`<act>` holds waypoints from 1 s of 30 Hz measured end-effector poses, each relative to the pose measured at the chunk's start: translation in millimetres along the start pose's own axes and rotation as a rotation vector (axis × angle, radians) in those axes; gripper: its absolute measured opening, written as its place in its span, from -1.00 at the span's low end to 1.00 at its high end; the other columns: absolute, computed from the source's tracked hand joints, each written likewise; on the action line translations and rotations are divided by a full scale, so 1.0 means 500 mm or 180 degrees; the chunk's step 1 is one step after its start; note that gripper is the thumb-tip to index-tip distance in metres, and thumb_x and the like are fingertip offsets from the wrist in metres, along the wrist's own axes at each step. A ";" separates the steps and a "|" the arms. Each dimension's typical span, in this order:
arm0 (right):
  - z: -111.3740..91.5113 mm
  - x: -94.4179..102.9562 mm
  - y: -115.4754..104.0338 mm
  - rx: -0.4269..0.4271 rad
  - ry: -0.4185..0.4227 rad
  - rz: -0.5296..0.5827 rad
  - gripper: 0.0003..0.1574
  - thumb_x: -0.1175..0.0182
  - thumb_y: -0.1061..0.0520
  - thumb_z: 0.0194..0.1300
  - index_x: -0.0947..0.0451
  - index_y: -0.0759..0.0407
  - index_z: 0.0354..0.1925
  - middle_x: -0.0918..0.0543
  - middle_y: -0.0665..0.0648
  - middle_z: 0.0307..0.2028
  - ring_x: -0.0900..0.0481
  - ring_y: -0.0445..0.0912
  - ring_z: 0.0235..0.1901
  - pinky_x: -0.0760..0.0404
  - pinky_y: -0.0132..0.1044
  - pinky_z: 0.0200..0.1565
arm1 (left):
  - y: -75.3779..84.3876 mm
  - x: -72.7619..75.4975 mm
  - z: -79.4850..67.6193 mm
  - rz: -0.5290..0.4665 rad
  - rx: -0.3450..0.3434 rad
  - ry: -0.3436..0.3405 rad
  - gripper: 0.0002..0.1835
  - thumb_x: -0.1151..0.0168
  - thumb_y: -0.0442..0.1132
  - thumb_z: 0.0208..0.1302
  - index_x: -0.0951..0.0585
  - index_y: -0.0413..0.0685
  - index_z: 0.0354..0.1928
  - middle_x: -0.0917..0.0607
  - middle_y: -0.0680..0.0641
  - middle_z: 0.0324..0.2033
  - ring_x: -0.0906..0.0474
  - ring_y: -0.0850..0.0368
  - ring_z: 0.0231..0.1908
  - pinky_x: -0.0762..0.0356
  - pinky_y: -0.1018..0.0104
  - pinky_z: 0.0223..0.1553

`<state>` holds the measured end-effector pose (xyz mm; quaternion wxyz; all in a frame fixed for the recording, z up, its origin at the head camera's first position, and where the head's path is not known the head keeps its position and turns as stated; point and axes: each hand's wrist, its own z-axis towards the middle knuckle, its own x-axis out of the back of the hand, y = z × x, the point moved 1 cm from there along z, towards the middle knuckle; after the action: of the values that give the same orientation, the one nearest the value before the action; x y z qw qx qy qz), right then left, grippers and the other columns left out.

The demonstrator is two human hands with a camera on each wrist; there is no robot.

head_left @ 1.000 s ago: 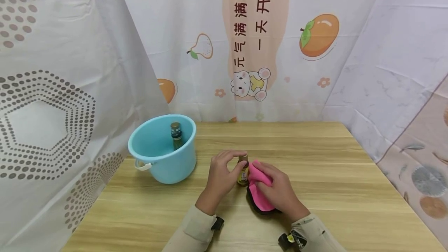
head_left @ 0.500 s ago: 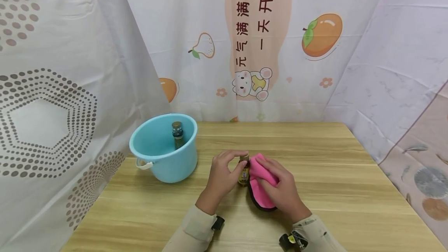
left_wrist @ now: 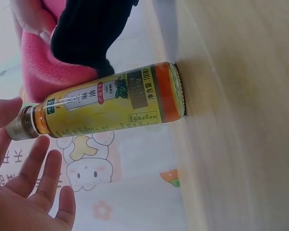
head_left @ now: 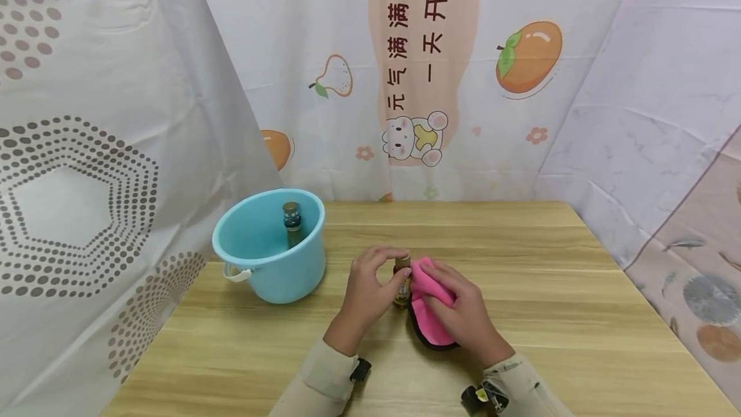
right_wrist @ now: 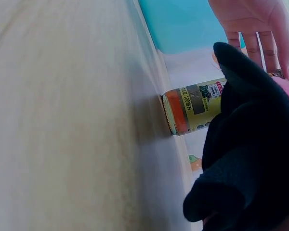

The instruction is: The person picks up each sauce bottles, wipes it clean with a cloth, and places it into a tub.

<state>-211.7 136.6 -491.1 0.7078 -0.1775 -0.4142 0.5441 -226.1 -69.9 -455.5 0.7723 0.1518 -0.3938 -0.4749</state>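
Note:
My left hand [head_left: 370, 285] pinches the capped neck of a small glass bottle [left_wrist: 106, 103] between thumb and fingers. Yellow labels with Chinese print cover the bottle, and its base meets the wooden tabletop. It stands upright. In my right hand [head_left: 466, 314] I grip a folded cloth [head_left: 431, 324], bright pink on one side and black on the other. The cloth lies against the bottle's right side. From the right wrist, its black face [right_wrist: 255, 139] hides the bottle's upper part and most of the right hand.
A light-blue bucket [head_left: 287, 278] with a white handle grip stands to the left of the hands. Inside it is a dark bottle [head_left: 293, 222] with a brownish cap. Printed curtains [head_left: 336, 127] border the wooden table [head_left: 556, 314] at the back and sides.
The cloth and right hand have shifted slightly up along the bottle, then a little back down and left. The left hand keeps its hold, and the bottle stays in place.

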 end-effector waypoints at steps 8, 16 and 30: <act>-0.002 -0.001 0.002 -0.0371 -0.0165 -0.0220 -0.30 -0.44 0.31 0.23 -0.62 -0.07 0.31 -0.62 0.02 0.31 -0.59 -0.06 0.27 -0.66 -0.34 0.09 | -0.001 0.000 0.000 -0.0093 0.0017 0.0004 -0.71 -0.47 -0.14 0.32 -0.76 0.19 0.06 -0.71 0.19 0.02 -0.59 0.23 0.15 -0.37 -0.22 0.28; -0.005 -0.003 0.005 -0.0746 -0.0388 -0.0430 -0.30 -0.45 0.24 0.23 -0.62 -0.07 0.32 -0.65 0.01 0.26 -0.61 -0.10 0.21 -0.67 -0.14 0.11 | -0.002 -0.001 0.000 -0.0114 0.0001 -0.0007 -0.71 -0.46 -0.14 0.32 -0.77 0.07 0.06 -0.71 0.19 0.02 -0.59 0.22 0.15 -0.37 -0.24 0.28; -0.005 -0.002 0.007 -0.0600 -0.0339 -0.0535 -0.29 -0.46 0.26 0.17 -0.64 -0.07 0.29 -0.67 0.02 0.24 -0.63 -0.08 0.20 -0.67 -0.06 0.13 | -0.002 0.000 0.001 -0.0005 -0.0113 0.0063 -0.74 -0.45 -0.18 0.33 -0.77 0.09 0.04 -0.75 0.20 -0.01 -0.65 0.24 0.09 -0.50 -0.10 0.15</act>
<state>-212.0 137.3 -495.2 0.7080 -0.1787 -0.5139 0.4502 -227.0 -70.5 -455.7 0.7783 0.1430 -0.3775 -0.4810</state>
